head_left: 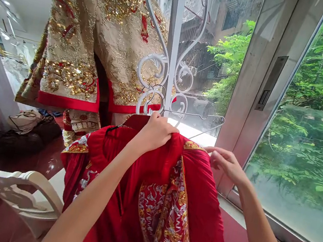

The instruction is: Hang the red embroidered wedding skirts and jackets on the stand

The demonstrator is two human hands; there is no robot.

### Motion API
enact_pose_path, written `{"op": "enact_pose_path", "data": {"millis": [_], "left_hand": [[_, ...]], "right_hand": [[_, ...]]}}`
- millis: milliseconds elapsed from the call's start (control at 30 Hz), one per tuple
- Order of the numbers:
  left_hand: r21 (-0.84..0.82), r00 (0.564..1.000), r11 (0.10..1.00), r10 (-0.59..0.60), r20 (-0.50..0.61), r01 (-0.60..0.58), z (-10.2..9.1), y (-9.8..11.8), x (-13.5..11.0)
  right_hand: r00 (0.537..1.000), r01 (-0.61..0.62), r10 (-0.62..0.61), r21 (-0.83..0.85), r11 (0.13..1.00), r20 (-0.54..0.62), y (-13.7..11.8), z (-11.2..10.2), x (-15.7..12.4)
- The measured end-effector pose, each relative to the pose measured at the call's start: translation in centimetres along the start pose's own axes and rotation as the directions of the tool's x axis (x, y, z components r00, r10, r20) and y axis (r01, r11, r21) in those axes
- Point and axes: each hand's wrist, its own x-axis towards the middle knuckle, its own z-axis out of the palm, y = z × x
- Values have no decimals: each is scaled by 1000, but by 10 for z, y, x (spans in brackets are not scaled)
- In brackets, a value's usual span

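A red jacket (131,157) with gold and silver embroidered panels hangs in front of me, its neck gathered open. At the collar, my left hand (159,133) is closed, gripping the cloth beside the hanger's neck. A dark hanger (135,121) shows inside the neckline, its hook reaching up to the white scrolled metal stand. My right hand (226,164) is at the jacket's right shoulder with fingers bent around the edge; the fingertips are partly hidden. An embroidered panel (175,225) drapes down the front near the puffed right sleeve.
A cream gown (120,49) with gold sequins and red hem hangs behind on the white metal stand (176,37). An empty wire hanger (211,118) hangs there too. Right is a sliding window frame (255,91); left are a white chair (31,186) and dark bags (20,139).
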Motion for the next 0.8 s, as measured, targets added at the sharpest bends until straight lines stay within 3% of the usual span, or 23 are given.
{"op": "enact_pose_path", "data": {"millis": [67,267,367,433,500,600,667,700,800], "left_hand": [[14,1000,1000,-19,5,19,2,0,0],[44,999,998,-49,-2,49,6,0,2],[48,999,998,-51,4,51,5,-1,2],[53,999,998,-44,18,43,4,-1,2],[58,998,997,-52,40,50,2,0,3],[74,994,994,-89,64,85,0,1,4],[78,993,992,-103,62,98,-1,2,5],[73,993,992,-104,61,99,-2,2,4],[32,993,995,-96,67,94,-2,2,2]], "right_hand": [[997,4,-5,17,1000,78,6,7,1],[996,-13,4,98,995,86,8,25,1],[999,-35,36,127,991,-1,8,22,-2],[990,-23,34,82,996,-136,4,20,-1],[948,41,-51,-37,998,-316,-8,21,3],[794,114,-321,-392,913,-516,-36,29,10],[708,87,-475,-603,793,-522,-51,33,9],[687,77,-530,-676,733,-497,-54,34,6],[698,134,-631,-805,578,-338,-37,35,-14]]}}
